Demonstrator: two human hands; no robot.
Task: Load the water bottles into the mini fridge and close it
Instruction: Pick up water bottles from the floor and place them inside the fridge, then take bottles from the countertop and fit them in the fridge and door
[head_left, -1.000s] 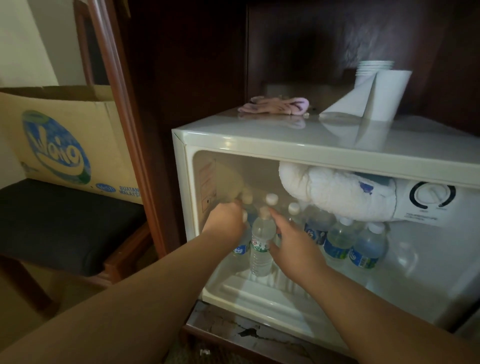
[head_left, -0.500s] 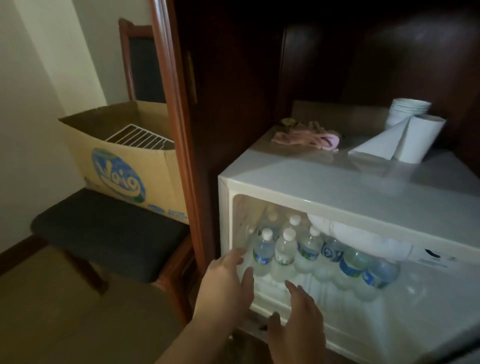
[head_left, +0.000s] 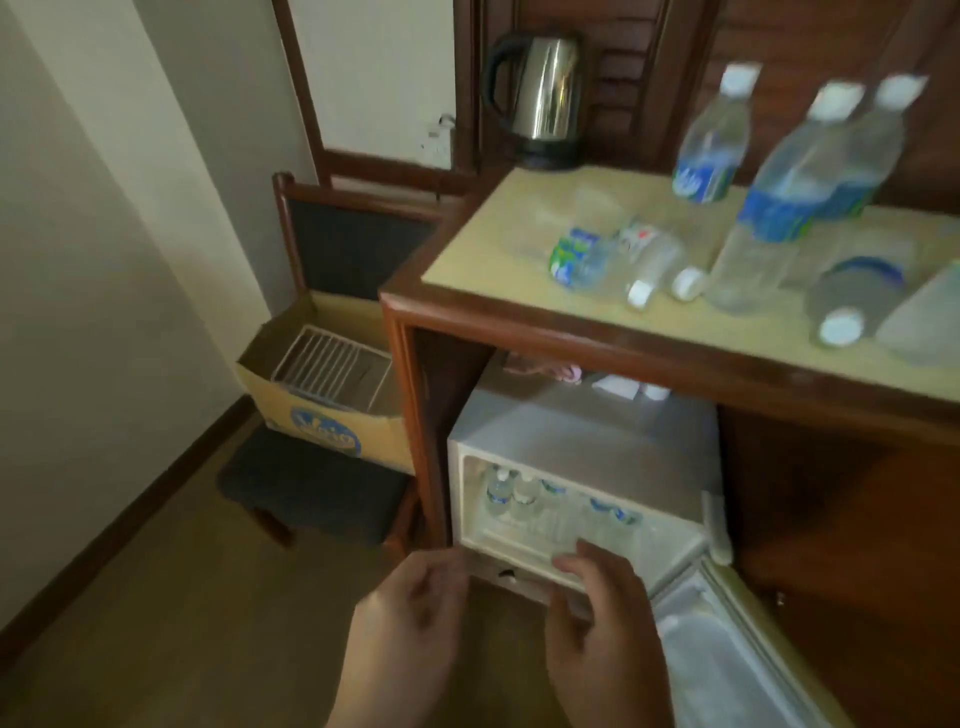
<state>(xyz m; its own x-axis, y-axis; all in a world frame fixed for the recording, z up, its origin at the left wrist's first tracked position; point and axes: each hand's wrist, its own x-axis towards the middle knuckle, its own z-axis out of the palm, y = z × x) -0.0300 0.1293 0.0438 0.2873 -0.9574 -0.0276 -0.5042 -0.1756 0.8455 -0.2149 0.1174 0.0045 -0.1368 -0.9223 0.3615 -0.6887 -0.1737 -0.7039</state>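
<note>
The white mini fridge (head_left: 582, 431) sits inside a wooden cabinet (head_left: 623, 332), its door (head_left: 727, 649) swung open to the lower right. Several small water bottles (head_left: 524, 496) stand in a row inside it. On the cabinet top stand three tall water bottles (head_left: 758, 208), and several smaller ones (head_left: 649, 260) lie on their sides beside them. My left hand (head_left: 410, 618) and right hand (head_left: 602, 623) hover in front of the fridge, below its opening. Both have loosely curled fingers and hold nothing.
A steel kettle (head_left: 540, 98) stands at the back of the cabinet top. Left of the cabinet, a dark-cushioned chair (head_left: 311, 488) carries a cardboard box (head_left: 322, 415) with a wire fridge shelf (head_left: 332, 364) in it. A wall runs along the left.
Both hands have pulled back out of the fridge, leaving the bottles standing inside. My view has risen and drawn back, so the cabinet top with more bottles now shows.
</note>
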